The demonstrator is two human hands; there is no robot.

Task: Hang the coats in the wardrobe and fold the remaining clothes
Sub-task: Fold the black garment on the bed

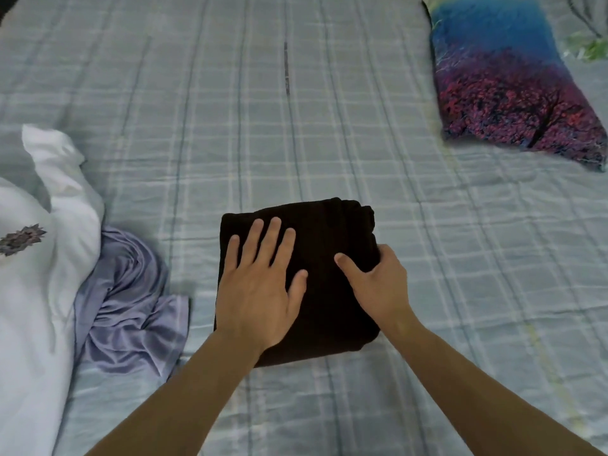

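Observation:
A folded black garment (325, 232) lies as a thick square on the checked bed sheet (230, 126), near the middle. My left hand (260, 281) presses flat on its left half with fingers straight and spread. My right hand (378, 284) grips the garment's right edge, thumb on top and fingers tucked out of sight under the fold. To the left lies a crumpled lilac garment (131, 307), unfolded, partly under a white garment (42, 258) with a small dark flower print.
A pillow (513, 80) printed in blue and red lies at the far right of the bed. A green and white patch (589, 47) shows at the top right corner. Bare checked sheet stretches beyond the black garment.

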